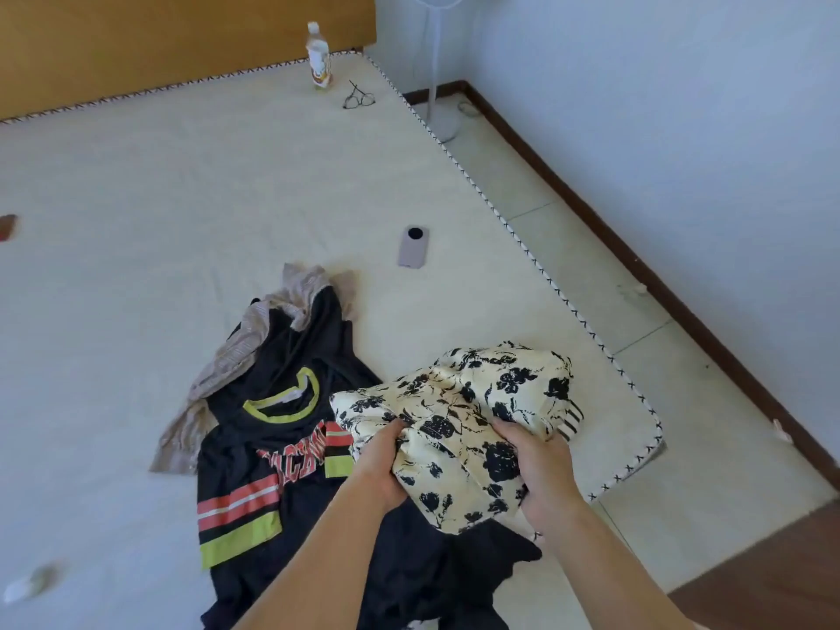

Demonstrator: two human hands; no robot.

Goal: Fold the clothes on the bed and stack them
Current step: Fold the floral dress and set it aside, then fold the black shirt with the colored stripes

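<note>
A cream garment with black flower print (472, 397) is bunched up near the bed's right front corner. My left hand (379, 461) grips its left side and my right hand (541, 466) grips its right side, both with fingers curled into the cloth. To the left, a black jersey (277, 429) with red and lime stripes lies spread on the bed (159, 197). A beige striped garment (254, 338) lies crumpled partly under the jersey. Dark cloth (422, 570) lies below my hands, partly hidden by my arms.
A phone (412, 246) lies on the mattress beyond the clothes. A bottle (318, 56) and a pair of glasses (359, 98) sit near the headboard. A fan stand (438, 84) is on the floor to the right of the bed.
</note>
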